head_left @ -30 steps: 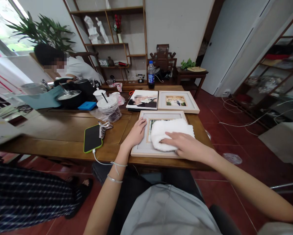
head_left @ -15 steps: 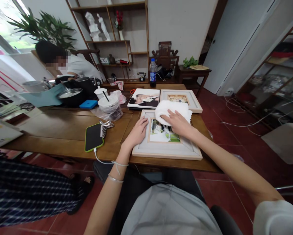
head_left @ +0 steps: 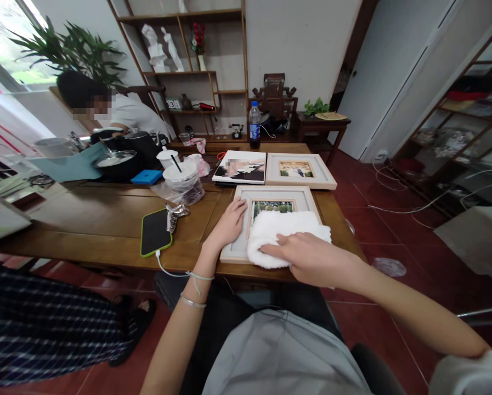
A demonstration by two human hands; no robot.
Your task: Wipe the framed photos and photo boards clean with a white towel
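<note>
A picture frame (head_left: 234,250) with a wide pale border lies flat at the table's front edge, a photo inside it. My left hand (head_left: 230,222) rests on the left border, fingers stretched out and holding nothing. Across the lower part of the frame, my right hand (head_left: 309,253) grips a white towel (head_left: 284,225), pressed against the surface. The towel covers the bottom of the photo; two heads and greenery show above it. Just behind lie a second framed photo (head_left: 326,171) and a white-edged photo panel (head_left: 246,167).
Left of the frame are a phone (head_left: 155,233) on a cable, a bagged drink cup (head_left: 182,175) and a blue box (head_left: 146,176). A bottle (head_left: 254,126) stands at the back. Another person (head_left: 126,112) sits at far left. The wooden table (head_left: 180,249) ends close to my lap.
My right hand has drawn the towel from the frame's upper part down to its lower edge, uncovering the top of the photo and the second frame's picture. My left hand stays put.
</note>
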